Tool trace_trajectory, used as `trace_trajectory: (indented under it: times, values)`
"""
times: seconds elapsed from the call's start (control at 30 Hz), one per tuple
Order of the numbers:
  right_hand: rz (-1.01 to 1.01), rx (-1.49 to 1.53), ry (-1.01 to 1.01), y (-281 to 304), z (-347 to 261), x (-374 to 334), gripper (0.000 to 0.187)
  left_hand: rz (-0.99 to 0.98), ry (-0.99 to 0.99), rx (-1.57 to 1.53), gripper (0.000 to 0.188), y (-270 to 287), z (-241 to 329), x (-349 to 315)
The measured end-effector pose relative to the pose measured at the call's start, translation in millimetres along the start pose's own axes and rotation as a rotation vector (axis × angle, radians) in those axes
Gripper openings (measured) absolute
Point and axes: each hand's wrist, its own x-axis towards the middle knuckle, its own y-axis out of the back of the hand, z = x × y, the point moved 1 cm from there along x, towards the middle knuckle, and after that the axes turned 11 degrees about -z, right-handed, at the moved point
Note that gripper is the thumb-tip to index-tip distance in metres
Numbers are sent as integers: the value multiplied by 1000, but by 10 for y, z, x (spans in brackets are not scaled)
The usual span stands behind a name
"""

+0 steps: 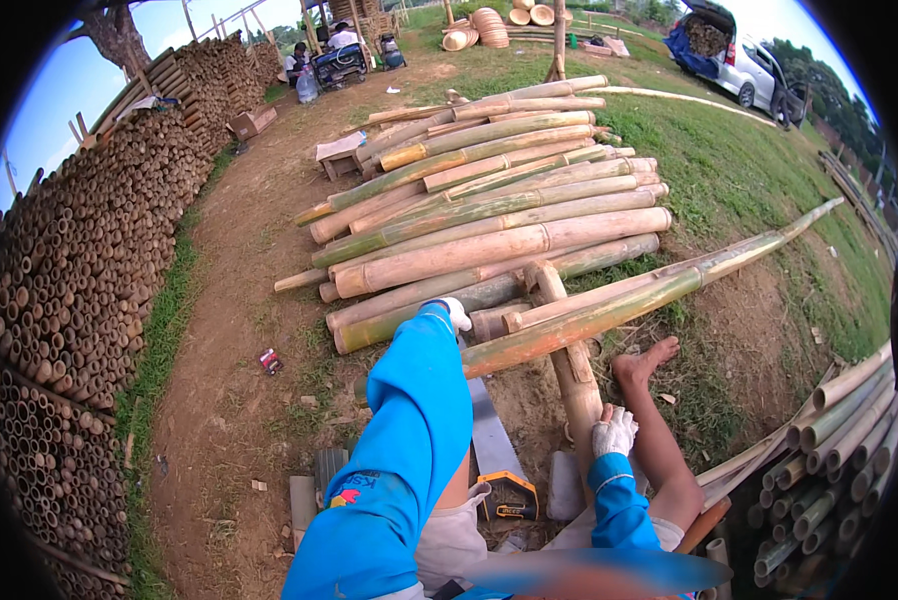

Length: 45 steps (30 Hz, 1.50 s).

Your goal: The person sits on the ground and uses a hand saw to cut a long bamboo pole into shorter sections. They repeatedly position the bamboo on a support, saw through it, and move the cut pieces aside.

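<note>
My left hand (456,313), in a white glove, reaches to the near edge of the bamboo pile. Its fingers are mostly hidden, so its hold cannot be made out. A long green-brown bamboo pole (609,318) lies slantwise across a thick bamboo post (573,375) in front of me. My right hand (615,432), gloved with bare fingertips, is closed beside the post's lower part; what it holds, if anything, is hidden. Between my legs lies a hand saw with a yellow and black handle (509,497). Its wide grey blade (486,425) stretches forward, under the pole and toward my left hand.
Thick bamboo poles (509,190) lie piled ahead. Cut bamboo (89,270) is stacked high at left; more poles (834,450) lie at right. My bare foot (649,358) rests beside the post. Farther back are people (342,38), baskets (489,28) and a silver car (757,75).
</note>
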Motion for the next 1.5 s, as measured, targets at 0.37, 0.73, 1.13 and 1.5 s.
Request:
trace_trajectory:
  times: [0.37,0.73,1.13,1.5]
  values:
    - [-176,317,-102,-220,288,124,71,-19,-4,10,48,77,-367,-6]
    - [-183,273,-71,-246,329,96,75,36,21,37,54,108,-543,-22]
    - [-205,423,-83,-341,378,148,68,-65,36,-63,58,133,-501,-121]
    - [-90,336,4,-210,333,63,51,-60,10,12,55,169,-468,-132]
